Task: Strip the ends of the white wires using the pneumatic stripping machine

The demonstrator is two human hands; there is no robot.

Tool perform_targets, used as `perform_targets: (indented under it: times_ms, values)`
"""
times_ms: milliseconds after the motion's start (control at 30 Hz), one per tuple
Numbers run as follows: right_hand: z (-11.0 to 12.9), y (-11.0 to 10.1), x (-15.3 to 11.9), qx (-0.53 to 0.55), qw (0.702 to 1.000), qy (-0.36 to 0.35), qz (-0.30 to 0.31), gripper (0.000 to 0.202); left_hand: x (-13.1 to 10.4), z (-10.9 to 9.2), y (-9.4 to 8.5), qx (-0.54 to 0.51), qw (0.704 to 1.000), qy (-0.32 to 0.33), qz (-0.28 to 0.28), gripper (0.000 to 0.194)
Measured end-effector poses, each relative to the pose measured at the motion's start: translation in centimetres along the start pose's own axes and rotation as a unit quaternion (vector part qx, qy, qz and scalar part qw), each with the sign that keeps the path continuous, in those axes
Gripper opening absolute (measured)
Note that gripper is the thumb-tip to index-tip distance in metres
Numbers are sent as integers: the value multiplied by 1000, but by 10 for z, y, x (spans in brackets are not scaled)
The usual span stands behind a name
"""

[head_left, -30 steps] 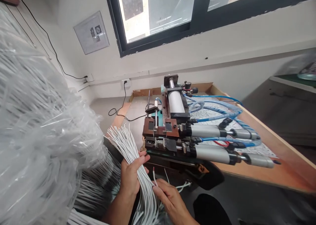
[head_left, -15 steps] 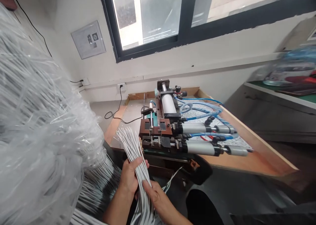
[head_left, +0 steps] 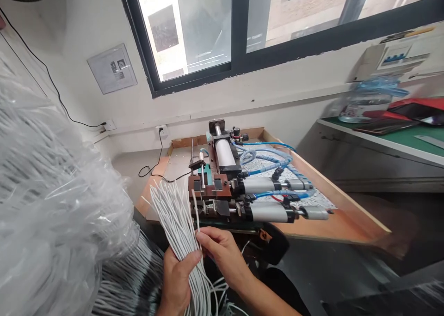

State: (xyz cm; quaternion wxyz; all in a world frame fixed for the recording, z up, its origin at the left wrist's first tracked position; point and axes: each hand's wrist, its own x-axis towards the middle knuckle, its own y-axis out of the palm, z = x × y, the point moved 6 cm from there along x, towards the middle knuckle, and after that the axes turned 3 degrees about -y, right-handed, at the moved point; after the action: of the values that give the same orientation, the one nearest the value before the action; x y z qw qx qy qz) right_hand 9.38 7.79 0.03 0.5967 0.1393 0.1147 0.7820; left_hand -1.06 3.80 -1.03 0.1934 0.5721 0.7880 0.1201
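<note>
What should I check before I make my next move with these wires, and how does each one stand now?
1. Left hand holding the bundle of white wires: ok, fingers wrapped around it.
2. Right hand on one wire: ok, it pinches a single wire whose upper end stands apart from the bundle.
3. Bundle tips level: not ok, they end at uneven heights.
4. Single wire's tip touching the machine: cannot tell, they only overlap in this view.
5. Machine powered: cannot tell, no indicator is readable.
</note>
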Motion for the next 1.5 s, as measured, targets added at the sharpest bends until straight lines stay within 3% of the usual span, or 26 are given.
perform_targets:
  times_ms: [200, 400, 667, 767, 900, 1067, 1200, 1500]
  values:
    - [-16, -15, -3, 76, 993, 49, -73, 27, 6, 3, -10, 8, 996, -70, -57, 16]
    - [-20, -18, 4, 135, 981, 91, -103, 28, 10, -3, -10, 34, 994, -54, -83, 19]
    - [-22, -16, 9, 205, 964, 132, -105, 26, 11, -8, -7, 55, 995, -31, -76, 14]
    - [-20, -7, 11, 222, 962, 146, -67, 29, 10, -8, -5, 61, 995, -33, -73, 14]
    - [-19, 7, 8, 205, 966, 157, -8, 30, 9, -6, -5, 76, 993, -48, -75, 17]
    - [-17, -3, 2, 130, 984, 107, -63, 29, 9, -3, -3, 55, 995, -61, -59, 20]
    - [-22, -16, -3, 108, 982, 115, -103, 31, 9, 0, -8, 53, 990, -81, -107, 22]
    - [-28, -21, -3, 150, 973, 140, -109, 27, 10, 0, -8, 73, 985, -71, -139, 25]
